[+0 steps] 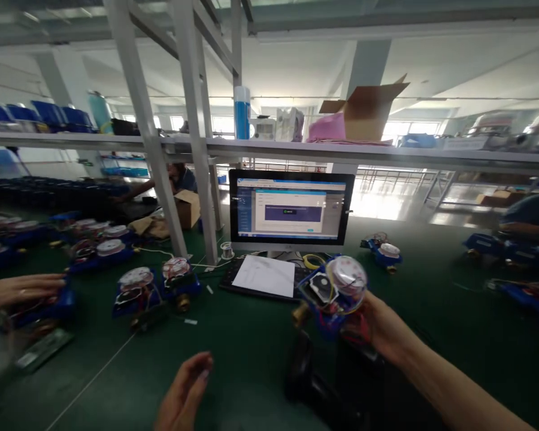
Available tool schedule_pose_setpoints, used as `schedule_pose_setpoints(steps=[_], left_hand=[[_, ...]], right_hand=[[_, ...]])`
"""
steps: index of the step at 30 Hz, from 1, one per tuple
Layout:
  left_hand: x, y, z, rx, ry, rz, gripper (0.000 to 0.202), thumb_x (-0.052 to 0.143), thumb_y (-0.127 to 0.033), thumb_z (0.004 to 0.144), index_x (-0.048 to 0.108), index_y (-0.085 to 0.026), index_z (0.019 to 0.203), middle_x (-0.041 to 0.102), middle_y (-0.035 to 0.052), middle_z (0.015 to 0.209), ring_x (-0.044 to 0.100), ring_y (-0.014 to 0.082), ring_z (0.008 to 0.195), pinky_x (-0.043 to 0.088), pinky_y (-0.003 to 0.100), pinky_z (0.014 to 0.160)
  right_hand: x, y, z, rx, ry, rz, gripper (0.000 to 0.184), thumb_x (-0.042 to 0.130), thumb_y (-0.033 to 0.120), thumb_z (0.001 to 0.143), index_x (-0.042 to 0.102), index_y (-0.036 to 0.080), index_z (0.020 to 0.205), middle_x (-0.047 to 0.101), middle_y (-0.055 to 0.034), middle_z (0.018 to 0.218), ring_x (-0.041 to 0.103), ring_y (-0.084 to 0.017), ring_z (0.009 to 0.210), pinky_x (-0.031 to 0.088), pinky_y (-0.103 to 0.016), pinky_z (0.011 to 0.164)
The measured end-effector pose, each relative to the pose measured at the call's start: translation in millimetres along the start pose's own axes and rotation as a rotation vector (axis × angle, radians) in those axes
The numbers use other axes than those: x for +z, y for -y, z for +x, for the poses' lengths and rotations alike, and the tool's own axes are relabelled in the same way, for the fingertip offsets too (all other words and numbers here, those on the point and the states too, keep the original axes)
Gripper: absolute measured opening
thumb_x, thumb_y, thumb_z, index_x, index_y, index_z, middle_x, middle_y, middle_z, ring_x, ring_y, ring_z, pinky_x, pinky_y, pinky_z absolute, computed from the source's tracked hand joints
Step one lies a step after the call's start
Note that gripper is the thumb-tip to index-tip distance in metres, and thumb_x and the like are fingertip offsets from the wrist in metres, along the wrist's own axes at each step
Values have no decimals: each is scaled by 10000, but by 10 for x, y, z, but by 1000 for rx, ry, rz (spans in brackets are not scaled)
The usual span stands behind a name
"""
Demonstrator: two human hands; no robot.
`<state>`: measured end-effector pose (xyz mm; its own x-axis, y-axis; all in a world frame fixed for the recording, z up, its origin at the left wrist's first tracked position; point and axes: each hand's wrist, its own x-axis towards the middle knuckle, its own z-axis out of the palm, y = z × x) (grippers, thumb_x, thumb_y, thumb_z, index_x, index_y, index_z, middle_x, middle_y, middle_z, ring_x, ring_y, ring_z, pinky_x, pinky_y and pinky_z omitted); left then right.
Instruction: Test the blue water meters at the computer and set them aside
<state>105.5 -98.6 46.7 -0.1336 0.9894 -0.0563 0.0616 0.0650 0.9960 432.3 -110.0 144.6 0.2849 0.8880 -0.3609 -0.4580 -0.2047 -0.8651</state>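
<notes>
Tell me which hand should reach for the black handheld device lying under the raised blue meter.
Left, probably. The left hand is empty and open beside the black device, while the right hand already grips the blue meter above it.

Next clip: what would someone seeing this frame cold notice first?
Probably the blue water meter with its clear round dial, held up by the right hand just right of centre, in front of the lit monitor. Next, the left hand open and empty low in the middle over the green table. At the left edge another person's hand rests on one of many similar meters.
</notes>
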Motion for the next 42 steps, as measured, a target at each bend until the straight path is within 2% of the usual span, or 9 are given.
schedule_pose_setpoints(steps=[4, 9, 14, 19, 24, 29, 35, 39, 42], left_hand=[[-7, -306, 13, -144, 251, -253, 444, 420, -523, 808, 518, -159, 1043, 602, -5, 613, 544, 142, 626, 431, 257, 669], [-291, -234, -28, -332, 356, -346, 558, 377, -549, 825, 373, -183, 1246, 660, 45, 642, 566, 134, 555, 423, 232, 557], [-409, -104, -10, -349, 311, -205, 483, 441, -489, 820, 408, -179, 1190, 636, 21, 549, 526, 96, 438, 385, 179, 478], [-282, -309, -13, -346, 315, -455, 329, 548, -366, 784, 565, -75, 938, 695, 121, 744, 626, 148, 651, 489, 256, 672], [-225, -444, -268, -143, 195, -404, 441, 559, -448, 765, 583, -116, 1055, 673, 113, 1014, 581, 238, 1008, 392, 363, 968], [94, 225, -622, -122, 59, -212, 439, 656, -519, 659, 662, -180, 938, 679, 55, 985, 559, 219, 997, 376, 307, 961], [592, 697, -859, -114, -223, -568, 347, 766, -286, 569, 510, -207, 788, 627, -37, 731, 581, 77, 715, 439, 136, 680], [635, 561, -843, -36, -156, -531, 509, 735, -225, 571, 397, -272, 949, 567, -30, 935, 595, 83, 617, 465, 190, 589], [561, 496, -793, -56, -28, -279, 410, 741, -274, 561, 521, -246, 907, 600, 31, 993, 635, 194, 758, 516, 300, 703]], right_hand=[[719, -648, 157, 204, 311, -205, 134, 468, 208, 799, 554, 105, 803, 569, -41, 688, 536, -128, 590, 478, -266, 567], [1293, -1205, 585, 472, 646, -479, 261, 416, 316, 880, 545, 110, 785, 556, -23, 688, 537, -112, 602, 474, -274, 585], [1497, -1327, 868, 533, 824, -678, 331, 412, 381, 902, 550, 109, 772, 563, -20, 691, 548, -110, 629, 476, -275, 620], [1441, -1089, 825, 405, 837, -880, 322, 443, 388, 901, 577, 102, 842, 588, -33, 759, 555, -112, 659, 477, -296, 672], [942, -616, 739, -78, 546, -1065, 255, 558, 280, 831, 572, 133, 1039, 596, -49, 984, 551, -155, 884, 408, -377, 887], [-60, -441, 605, -400, 192, -1190, 391, 601, 358, 708, 611, 169, 1050, 586, -73, 1071, 512, -241, 1006, 351, -394, 966], [-1074, -804, 399, -545, -58, -1357, 631, 546, 546, 591, 612, 168, 1092, 437, -147, 1237, 440, -338, 1103, 327, -511, 977], [-1421, -1145, 413, -804, -102, -1573, 622, 506, 500, 696, 496, 218, 1250, 324, -107, 1350, 391, -301, 1183, 352, -484, 991], [-1525, -1299, 517, -1046, -204, -1660, 488, 437, 456, 798, 493, 238, 1232, 385, -85, 1301, 461, -250, 1127, 451, -430, 919]])
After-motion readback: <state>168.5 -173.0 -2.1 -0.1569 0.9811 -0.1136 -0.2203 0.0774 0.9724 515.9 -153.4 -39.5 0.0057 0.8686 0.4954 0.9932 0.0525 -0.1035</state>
